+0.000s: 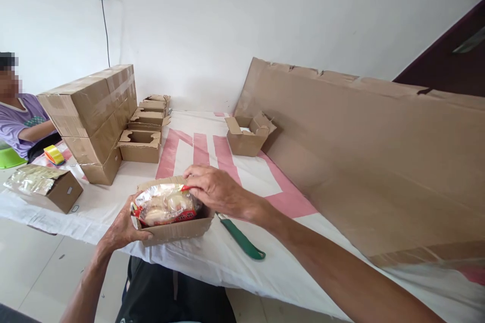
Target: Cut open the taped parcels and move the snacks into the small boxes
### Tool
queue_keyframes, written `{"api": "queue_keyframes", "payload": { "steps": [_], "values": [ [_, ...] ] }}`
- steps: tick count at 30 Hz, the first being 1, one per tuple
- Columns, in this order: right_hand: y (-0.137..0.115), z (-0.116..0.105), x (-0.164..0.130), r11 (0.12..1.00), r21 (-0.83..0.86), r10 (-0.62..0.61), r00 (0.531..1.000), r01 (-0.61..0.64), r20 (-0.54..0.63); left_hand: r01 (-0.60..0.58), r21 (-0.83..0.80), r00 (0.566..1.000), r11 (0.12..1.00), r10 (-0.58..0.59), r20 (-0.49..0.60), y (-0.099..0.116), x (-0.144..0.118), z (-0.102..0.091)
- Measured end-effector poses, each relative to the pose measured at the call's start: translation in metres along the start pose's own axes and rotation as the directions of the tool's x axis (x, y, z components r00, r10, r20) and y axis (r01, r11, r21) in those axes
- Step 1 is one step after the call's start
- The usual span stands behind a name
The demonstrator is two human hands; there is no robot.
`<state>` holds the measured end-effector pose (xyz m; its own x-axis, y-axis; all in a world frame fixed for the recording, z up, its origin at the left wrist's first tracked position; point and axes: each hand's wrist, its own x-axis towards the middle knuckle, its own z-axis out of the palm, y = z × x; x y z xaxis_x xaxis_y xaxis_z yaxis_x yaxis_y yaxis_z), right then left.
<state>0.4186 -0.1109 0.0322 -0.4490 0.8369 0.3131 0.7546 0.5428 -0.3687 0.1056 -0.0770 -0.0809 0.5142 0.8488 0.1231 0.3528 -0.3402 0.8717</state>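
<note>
Nearest to the camera, the left hand (123,227) grips the near left corner of a small open carton (172,229), thumb along its front wall. The right hand (215,191) lies on top, fingers curled down on a clear food packet (164,204) with red print, pressing it into the carton. The packet is in already, but it bulges above the rim, and the flaps are not closed, so by my judgement the filling of this box is nearly done while the closing and taping are left.

Just to the right of the right wrist a green-handled tool (240,237) lies on the white table cover (265,267), untouched. Beyond the right hand one more open empty box (248,136) waits, and behind it a big flat cardboard sheet (359,161) leans. Far to the left of the left hand is a stack of sealed boxes (93,116), already taped, with a row of open unfilled boxes (146,131) beside it. So some boxes look finished and several are left. At the far left another person (20,116) sits, with a yellow tape roll (54,155) and a box holding a packet (45,186) near them.
</note>
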Motion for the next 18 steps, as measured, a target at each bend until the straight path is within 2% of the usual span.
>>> {"api": "queue_keyframes", "payload": {
  "steps": [3, 6, 8, 10, 12, 13, 14, 15, 18],
  "values": [
    [-0.004, -0.035, 0.005, 0.987, 0.160, 0.006, 0.978, 0.028, -0.207, 0.068, 0.062, 0.998, 0.996, -0.068, 0.002, 0.002, 0.002, 0.001],
    [0.003, -0.056, 0.010, 0.970, 0.228, -0.001, 0.935, 0.087, -0.354, 0.107, 0.088, 0.994, 0.990, -0.108, 0.012, -0.002, 0.000, -0.004],
    [0.010, -0.062, 0.013, 0.957, 0.268, 0.009, 0.912, 0.111, -0.410, 0.078, 0.083, 0.997, 0.994, -0.079, 0.006, -0.003, 0.000, -0.013],
    [0.016, -0.062, 0.018, 0.947, 0.294, 0.026, 0.878, 0.132, -0.477, 0.030, 0.057, 0.998, 0.998, -0.026, -0.065, 0.000, 0.002, -0.023],
    [0.019, -0.060, 0.024, 0.935, 0.321, 0.045, 0.843, 0.154, -0.536, 0.011, -0.051, 0.987, 0.999, -0.019, -0.160, 0.009, 0.007, -0.030],
    [0.019, -0.057, 0.028, 0.925, 0.338, 0.050, 0.829, 0.172, -0.558, 0.016, -0.156, 0.983, 0.988, -0.044, -0.177, 0.016, 0.010, -0.031],
    [0.018, -0.055, 0.033, 0.914, 0.355, 0.047, 0.815, 0.199, -0.577, 0.032, -0.288, 0.985, 0.957, -0.079, -0.154, 0.023, 0.013, -0.029],
    [0.016, -0.051, 0.037, 0.900, 0.366, 0.032, 0.802, 0.237, -0.597, 0.061, -0.430, 0.990, 0.901, -0.108, -0.085, 0.030, 0.016, -0.025],
    [0.010, -0.038, 0.052, 0.848, 0.374, -0.044, 0.752, 0.376, -0.657, 0.197, -0.744, 0.977, 0.638, -0.063, 0.204, 0.050, 0.022, -0.001]
  ]
}}
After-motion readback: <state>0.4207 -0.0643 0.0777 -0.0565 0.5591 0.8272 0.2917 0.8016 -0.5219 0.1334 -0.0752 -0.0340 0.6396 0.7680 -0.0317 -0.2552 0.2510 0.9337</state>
